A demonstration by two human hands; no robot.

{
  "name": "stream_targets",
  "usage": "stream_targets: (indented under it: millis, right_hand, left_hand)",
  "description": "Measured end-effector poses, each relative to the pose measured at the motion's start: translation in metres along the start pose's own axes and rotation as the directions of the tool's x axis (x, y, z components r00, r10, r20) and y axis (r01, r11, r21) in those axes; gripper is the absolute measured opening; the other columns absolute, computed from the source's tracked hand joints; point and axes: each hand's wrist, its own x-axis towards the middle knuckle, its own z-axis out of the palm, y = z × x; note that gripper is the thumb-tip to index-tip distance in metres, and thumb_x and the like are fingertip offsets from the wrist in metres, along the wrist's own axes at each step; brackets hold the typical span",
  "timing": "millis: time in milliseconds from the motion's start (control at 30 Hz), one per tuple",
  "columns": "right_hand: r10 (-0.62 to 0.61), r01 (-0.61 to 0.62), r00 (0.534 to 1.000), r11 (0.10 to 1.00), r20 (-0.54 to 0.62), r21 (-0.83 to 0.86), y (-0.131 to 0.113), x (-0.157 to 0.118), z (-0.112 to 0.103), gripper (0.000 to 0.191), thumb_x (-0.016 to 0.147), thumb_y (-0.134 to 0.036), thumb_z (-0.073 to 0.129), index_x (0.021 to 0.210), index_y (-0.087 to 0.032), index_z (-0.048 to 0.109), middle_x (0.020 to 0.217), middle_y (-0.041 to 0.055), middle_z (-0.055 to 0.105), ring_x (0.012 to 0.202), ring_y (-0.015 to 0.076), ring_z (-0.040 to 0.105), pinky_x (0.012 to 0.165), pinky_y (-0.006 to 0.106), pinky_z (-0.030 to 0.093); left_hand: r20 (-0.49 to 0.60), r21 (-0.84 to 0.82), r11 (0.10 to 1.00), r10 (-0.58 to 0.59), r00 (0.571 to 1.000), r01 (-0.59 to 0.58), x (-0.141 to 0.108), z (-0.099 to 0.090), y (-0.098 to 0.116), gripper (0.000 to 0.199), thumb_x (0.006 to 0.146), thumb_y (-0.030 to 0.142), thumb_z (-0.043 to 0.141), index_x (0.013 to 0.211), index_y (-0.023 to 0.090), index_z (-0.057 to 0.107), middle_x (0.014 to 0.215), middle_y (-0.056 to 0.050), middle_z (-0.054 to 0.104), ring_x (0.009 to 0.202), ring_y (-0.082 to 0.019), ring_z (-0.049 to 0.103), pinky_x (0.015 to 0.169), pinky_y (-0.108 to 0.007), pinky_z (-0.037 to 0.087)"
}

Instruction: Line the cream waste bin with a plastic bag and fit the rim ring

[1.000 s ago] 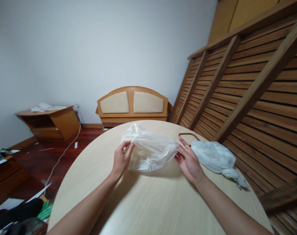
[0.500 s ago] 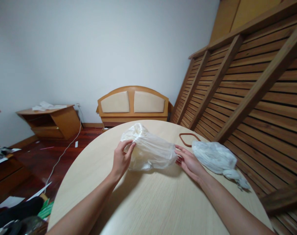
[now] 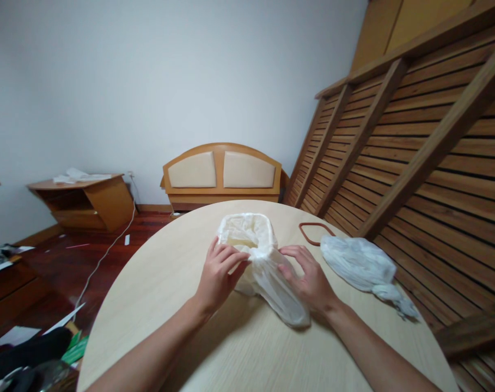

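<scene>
Both forearms come in over the near part of the round, pale table (image 3: 247,359), and the hands stand apart on either side of the bag (image 3: 283,299). This white, translucent bag is around the cream tub (image 3: 265,231), which stands upright, open side up, between the table's middle and its far edge. The bag is folded over the rim, and its loose end trails down towards the near right. The left hand (image 3: 222,267) has fingers and thumb pinched on the gathered bag at the near rim. The right hand (image 3: 306,275) is curved against the bag at the rim's right side, thumb and fingers slightly apart; whether it grips cannot be told.

By the table's right edge lies a tied bag (image 3: 357,264), its knotted end pointing nearer. Next to it, towards the far right edge, lies a brown ring (image 3: 312,224) with rounded corners.

Beyond the table's left edge, a white cord (image 3: 106,255) runs over the dark red floor (image 3: 67,267) to a cabinet (image 3: 112,207) with papers (image 3: 78,177) on top. Slatted panels (image 3: 398,163) lean at the right. Past the far edge, a padded headboard (image 3: 222,191) stands against the wall (image 3: 190,71).
</scene>
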Motion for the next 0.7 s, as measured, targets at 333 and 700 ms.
stream_targets:
  millis: [333, 700]
  right_hand:
    - [0.015, -0.006, 0.997, 0.994, 0.078, -0.113, 0.019, 0.008, -0.012, 0.008, 0.082, -0.021, 0.059, 0.087, -0.024, 0.064, 0.098, 0.0088, 0.071, 0.1, 0.0305, 0.063, 0.091, 0.048, 0.048]
    - [0.101, -0.114, 0.985, 0.99, -0.14, -0.087, -0.031, 0.038, -0.022, 0.047, 0.09, -0.035, 0.062, 0.136, -0.025, 0.055, 0.132, 0.0109, 0.062, 0.113, 0.0287, 0.061, 0.093, 0.044, 0.05]
  left_hand:
    - [0.03, 0.055, 0.982, 0.178, 0.984, -0.18, -0.001, 0.0, 0.015, 0.009, 0.093, 0.019, 0.064, 0.099, 0.024, 0.069, 0.083, 0.003, 0.074, 0.081, -0.014, 0.064, 0.11, -0.043, 0.037]
    - [0.078, 0.06, 0.952, 0.294, 0.953, -0.299, -0.012, 0.006, 0.021, 0.012, 0.096, 0.02, 0.061, 0.102, 0.026, 0.069, 0.078, 0.005, 0.072, 0.08, -0.014, 0.061, 0.114, -0.039, 0.03]
